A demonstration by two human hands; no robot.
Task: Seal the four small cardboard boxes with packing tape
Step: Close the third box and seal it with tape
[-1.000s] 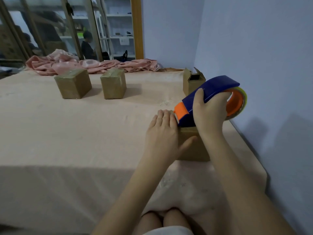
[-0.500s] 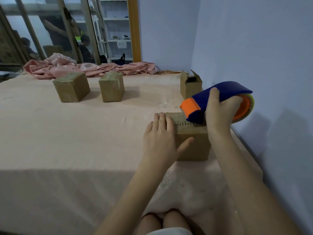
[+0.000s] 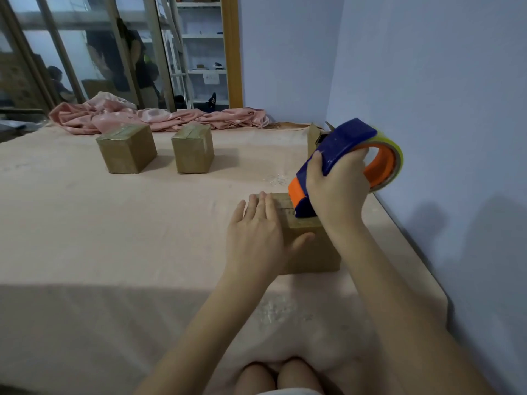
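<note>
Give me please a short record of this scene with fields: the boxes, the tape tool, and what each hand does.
near box: under both hands, being taped
left hand: open, flat on the near box's left side
right hand: grips the tape dispenser, its front end down on the box top
two far boxes: closed, tape on top
fourth box: behind the dispenser, flaps open
pink cloth: bunched at the far edge

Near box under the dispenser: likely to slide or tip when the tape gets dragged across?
Probably slides if unbraced: the box is small, sits on smooth cloth, and the left hand presses flat against its side. Tipping seems unlikely, since it looks squat. Likely light; the right hand holds the dispenser on its top.
</note>
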